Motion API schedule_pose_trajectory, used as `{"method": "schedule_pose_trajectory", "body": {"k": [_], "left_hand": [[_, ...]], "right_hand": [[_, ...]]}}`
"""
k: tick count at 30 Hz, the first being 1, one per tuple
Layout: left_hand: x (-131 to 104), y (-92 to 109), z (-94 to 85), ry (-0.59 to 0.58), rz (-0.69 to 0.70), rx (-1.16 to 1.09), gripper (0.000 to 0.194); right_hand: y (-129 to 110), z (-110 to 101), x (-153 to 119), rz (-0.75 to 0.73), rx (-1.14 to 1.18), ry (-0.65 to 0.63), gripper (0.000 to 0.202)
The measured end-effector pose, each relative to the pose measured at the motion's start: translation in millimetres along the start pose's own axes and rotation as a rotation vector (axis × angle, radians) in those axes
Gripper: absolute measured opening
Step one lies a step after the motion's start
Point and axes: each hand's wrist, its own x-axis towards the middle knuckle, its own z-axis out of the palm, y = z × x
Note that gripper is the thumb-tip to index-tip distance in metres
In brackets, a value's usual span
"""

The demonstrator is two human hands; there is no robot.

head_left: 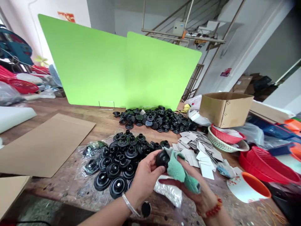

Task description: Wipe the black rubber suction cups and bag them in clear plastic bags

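While the left fingers [159, 171] are gripping one rounded, glossy black part [162, 158], the right fingers [187, 167] beside them are clasping one green cloth [176, 168], apparently against it.

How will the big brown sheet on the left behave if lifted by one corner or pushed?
The brown sheet looks thin and broad, so it'll probably flex or sag. Likely light for its size, given the thin edge. It lies flat, so a push should slide it rather than tip it.
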Motion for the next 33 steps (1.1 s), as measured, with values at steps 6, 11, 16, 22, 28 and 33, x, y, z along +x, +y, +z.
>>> {"method": "schedule_pose_trajectory", "body": {"k": [6, 11, 16, 22, 28, 33], "left_hand": [[-16, -34, 17.4, 0.099, -0.086, -0.203, 0.063], [-23, -44, 19.6, 0.092, -0.234, -0.174, 0.04], [-30, -47, 24.8, 0.063, -0.207, -0.048, 0.033], [-47, -56, 30.7, 0.285, 0.219, 0.855, 0.025], [-49, -53, 22.3, 0.397, 0.237, 0.947, 0.027], [-48, -50, 12.9, 0.453, 0.176, 0.754, 0.025]], "right_hand": [[36, -19, -26, -0.2, -0.254, 0.247, 0.039], [43, -64, -31, -0.346, -0.533, 0.328, 0.03], [63, -71, -35, -0.138, -0.098, 0.314, 0.047], [88, -30, -42, 0.013, 0.22, 0.083, 0.054], [77, -30, -31, -0.075, 0.012, 0.069, 0.054], [66, -41, -25, 0.056, -0.031, -0.021, 0.06]]}}
